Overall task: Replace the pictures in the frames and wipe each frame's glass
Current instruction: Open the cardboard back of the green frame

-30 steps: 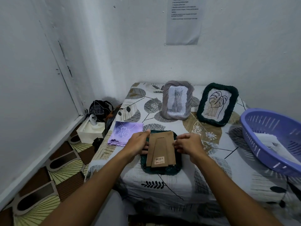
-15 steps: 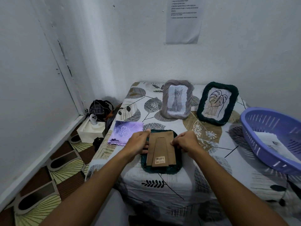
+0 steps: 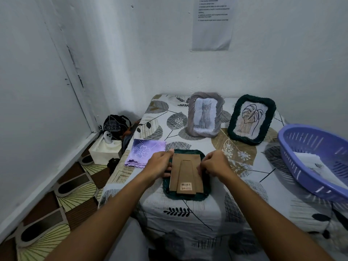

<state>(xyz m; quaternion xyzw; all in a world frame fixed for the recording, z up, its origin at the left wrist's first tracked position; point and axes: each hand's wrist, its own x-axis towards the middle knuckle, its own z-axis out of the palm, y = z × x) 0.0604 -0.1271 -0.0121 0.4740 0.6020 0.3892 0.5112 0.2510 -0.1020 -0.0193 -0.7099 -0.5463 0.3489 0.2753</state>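
A dark green woven frame (image 3: 185,196) lies face down near the table's front edge, its brown cardboard back (image 3: 186,172) with a stand flap and barcode sticker facing up. My left hand (image 3: 160,163) grips the back's left edge, thumb on top. My right hand (image 3: 212,163) pinches its right edge with curled fingers. A grey frame (image 3: 205,114) with a cat picture and a second dark green frame (image 3: 251,119) with a leaf drawing stand upright at the back. A folded purple cloth (image 3: 146,152) lies left of my left hand.
A purple plastic basket (image 3: 301,166) holding white paper sits at the table's right. The leaf-patterned tablecloth (image 3: 188,213) hangs over the front edge. On the floor at left stand a white box (image 3: 105,149) and a black bag (image 3: 114,125). White walls close in behind and left.
My right hand has slid inward onto the right edge of the cardboard back. The left hand has stayed put on the left edge. The frame has not moved.
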